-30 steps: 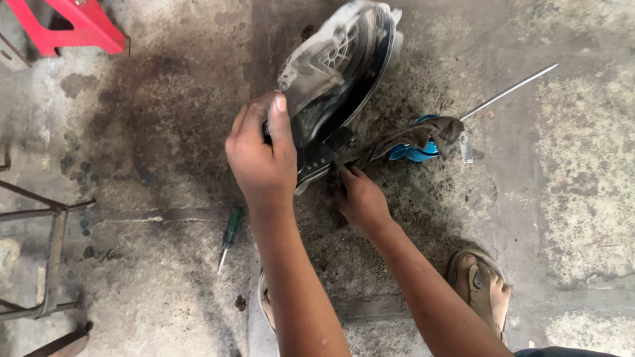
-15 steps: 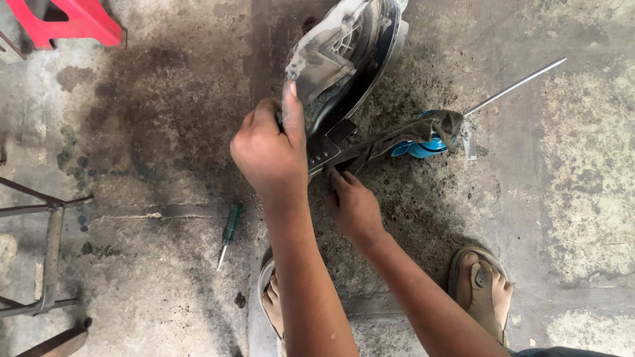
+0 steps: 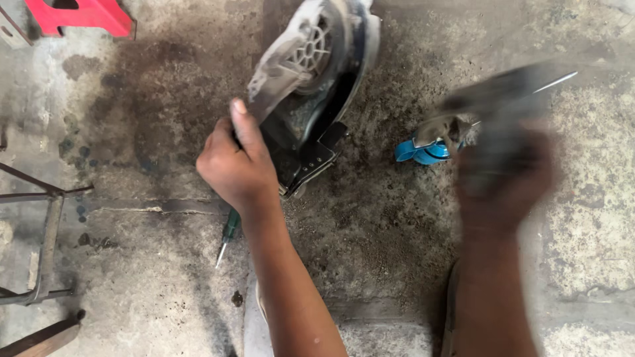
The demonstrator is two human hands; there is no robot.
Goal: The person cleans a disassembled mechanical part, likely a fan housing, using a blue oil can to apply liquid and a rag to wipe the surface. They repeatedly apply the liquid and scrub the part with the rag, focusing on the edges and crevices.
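My left hand point(image 3: 235, 165) grips the lower edge of a dusty grey and black plastic cover point(image 3: 311, 73) that stands tilted on the concrete floor. Far out to the right, my right hand point(image 3: 506, 175) is a motion blur and holds a dirty dark rag point(image 3: 493, 99) lifted off the floor. Beneath the rag lies a blue-handled tool point(image 3: 420, 152) with a long thin metal shaft point(image 3: 555, 80).
A green-handled screwdriver point(image 3: 228, 233) lies on the floor by my left wrist. A red stool point(image 3: 83, 14) is at the top left. Rusty metal frame bars point(image 3: 46, 244) stand at the left edge. The floor is stained dark with oil.
My right hand left the cover's lower edge and swung right with the rag. The cover turned left in my left hand, and the view shifted slightly.
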